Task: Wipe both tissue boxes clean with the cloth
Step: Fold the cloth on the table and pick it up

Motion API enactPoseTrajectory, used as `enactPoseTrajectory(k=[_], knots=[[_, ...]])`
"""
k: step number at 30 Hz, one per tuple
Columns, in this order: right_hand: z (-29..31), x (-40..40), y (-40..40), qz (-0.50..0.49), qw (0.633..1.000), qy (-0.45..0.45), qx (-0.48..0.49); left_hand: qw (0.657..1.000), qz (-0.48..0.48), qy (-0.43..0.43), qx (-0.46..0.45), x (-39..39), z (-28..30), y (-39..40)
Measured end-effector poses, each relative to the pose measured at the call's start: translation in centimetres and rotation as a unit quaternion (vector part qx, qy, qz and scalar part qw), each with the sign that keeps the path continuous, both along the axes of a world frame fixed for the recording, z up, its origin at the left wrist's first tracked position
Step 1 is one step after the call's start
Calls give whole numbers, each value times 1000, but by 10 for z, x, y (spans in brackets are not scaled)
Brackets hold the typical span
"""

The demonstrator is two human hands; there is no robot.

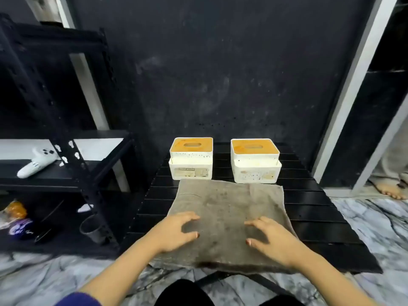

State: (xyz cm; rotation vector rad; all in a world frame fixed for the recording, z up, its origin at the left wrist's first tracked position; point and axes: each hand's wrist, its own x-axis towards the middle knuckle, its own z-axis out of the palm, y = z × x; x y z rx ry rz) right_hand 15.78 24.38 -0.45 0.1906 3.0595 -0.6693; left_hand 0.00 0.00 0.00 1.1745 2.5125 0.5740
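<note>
Cloth [227, 208] pickup is the step in hand: the grey square lies flat on the black slatted tabletop [309, 208], its far edge touching or nearly touching the fronts of both tissue boxes and its near edge hanging just past the tabletop's near edge. Your left hand [176, 234] and right hand [272, 238] are over the near half of the cloth, fingers [192, 216] spread and lightly curved, grasping nothing; whether the tips touch the fabric cannot be told. Gather the cloth from the near edge into one hand, so that a bunched pad is formed rather than a loose sheet that could drag against a box. The left tissue box [191, 159] stands near the far left corner and the right tissue box [255, 161] beside it toward the far edge, apart from each other; both show dark specks on their white walls and stains on their orange lids. Steady each box with the free hand while wiping, since they look light and will probably slide. Open tabletop remains to the right of the cloth; the left edge is close to the black shelf rack [72, 151], so keep strokes short there.
</note>
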Motion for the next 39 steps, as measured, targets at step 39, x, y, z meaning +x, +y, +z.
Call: enactPoseTrajectory(k=[39], knots=[[-16, 65, 43, -193, 941, 126, -247, 945, 195, -45, 257, 14, -23, -56]])
